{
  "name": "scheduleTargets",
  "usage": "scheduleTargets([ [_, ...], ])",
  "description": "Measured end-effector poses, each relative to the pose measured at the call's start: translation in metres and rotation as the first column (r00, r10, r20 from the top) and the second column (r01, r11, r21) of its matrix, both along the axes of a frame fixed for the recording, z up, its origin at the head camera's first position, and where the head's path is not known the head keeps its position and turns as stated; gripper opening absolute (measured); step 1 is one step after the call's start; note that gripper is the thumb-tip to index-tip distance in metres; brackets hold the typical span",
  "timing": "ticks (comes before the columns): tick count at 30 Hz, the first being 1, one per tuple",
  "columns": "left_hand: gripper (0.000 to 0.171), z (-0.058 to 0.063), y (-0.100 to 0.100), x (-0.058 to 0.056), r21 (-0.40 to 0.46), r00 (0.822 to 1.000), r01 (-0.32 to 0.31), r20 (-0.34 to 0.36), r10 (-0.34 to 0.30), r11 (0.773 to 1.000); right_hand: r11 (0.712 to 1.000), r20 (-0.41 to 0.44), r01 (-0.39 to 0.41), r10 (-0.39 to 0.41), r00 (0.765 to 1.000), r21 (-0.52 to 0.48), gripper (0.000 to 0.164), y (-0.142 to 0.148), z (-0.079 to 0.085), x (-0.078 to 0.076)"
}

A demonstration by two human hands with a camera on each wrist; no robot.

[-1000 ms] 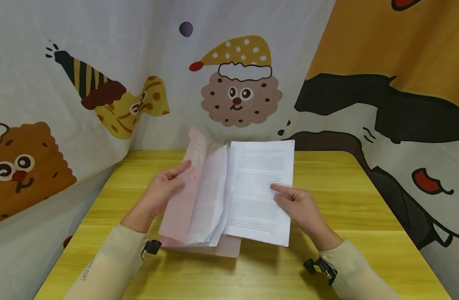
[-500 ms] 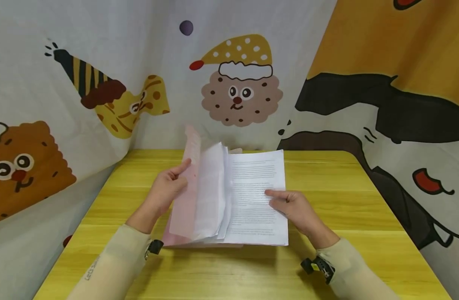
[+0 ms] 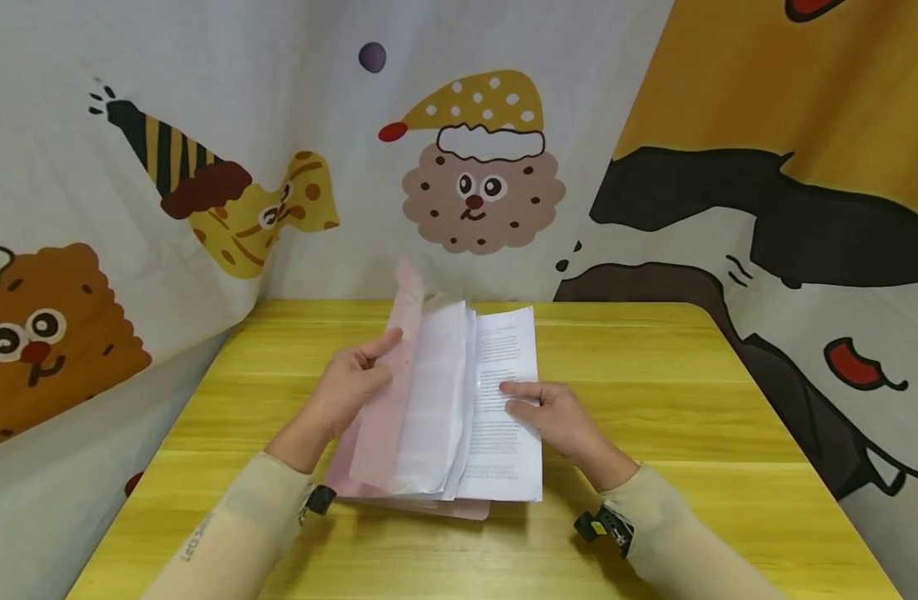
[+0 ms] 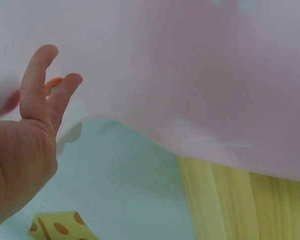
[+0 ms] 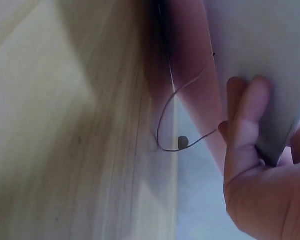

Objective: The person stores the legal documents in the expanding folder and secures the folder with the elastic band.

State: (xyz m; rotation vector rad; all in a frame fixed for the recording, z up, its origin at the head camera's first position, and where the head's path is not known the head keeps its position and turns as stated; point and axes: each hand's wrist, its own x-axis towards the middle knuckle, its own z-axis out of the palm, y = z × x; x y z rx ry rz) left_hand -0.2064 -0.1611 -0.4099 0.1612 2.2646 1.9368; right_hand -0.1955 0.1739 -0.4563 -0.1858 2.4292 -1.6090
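A pink see-through document folder (image 3: 383, 417) stands partly opened over the table, white sheets showing through its front cover. At its left side my left hand (image 3: 342, 392) pinches the raised cover, thumb in front and fingers behind. An orange button (image 4: 51, 86) shows near those fingers in the left wrist view. My right hand (image 3: 559, 417) grips a stack of printed paper (image 3: 507, 442) by its right edge; the stack's left part is hidden behind the other sheets. Seen from the right wrist, the fingers lie along the paper's back, with a thin string (image 5: 160, 125) looping beside them.
Both hands work over a yellow wood-grain table (image 3: 691, 400). Behind its far edge hangs a white curtain (image 3: 308, 67) with cartoon prints. Each wrist carries a small black camera.
My right hand has moved left with the printed paper, and less of the stack shows beyond the folder. My left hand and the raised cover have shifted slightly to the right.
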Motion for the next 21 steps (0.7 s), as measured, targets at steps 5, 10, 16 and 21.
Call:
scheduleTargets([
  [5,0.069,0.000,-0.004,0.000,0.007,1.000,-0.012,0.009,0.012,1.000,0.993,-0.058,0.114,-0.113,0.992,0.015,0.040,0.001,-0.001,-0.001],
  [10,0.068,-0.001,-0.002,0.001,0.004,1.000,-0.015,-0.003,0.015,1.000,0.985,-0.067,0.175,-0.175,0.982,-0.010,0.035,0.005,0.001,0.001],
  [16,0.067,-0.005,0.013,0.004,-0.020,1.000,0.005,-0.017,-0.005,1.000,0.990,-0.059,0.139,-0.139,0.989,-0.004,0.032,-0.008,-0.002,0.000],
  [21,0.068,-0.006,0.025,0.007,-0.015,1.000,0.001,-0.021,-0.002,1.000,0.992,-0.056,0.126,-0.125,0.991,0.008,0.032,-0.023,-0.010,-0.001],
])
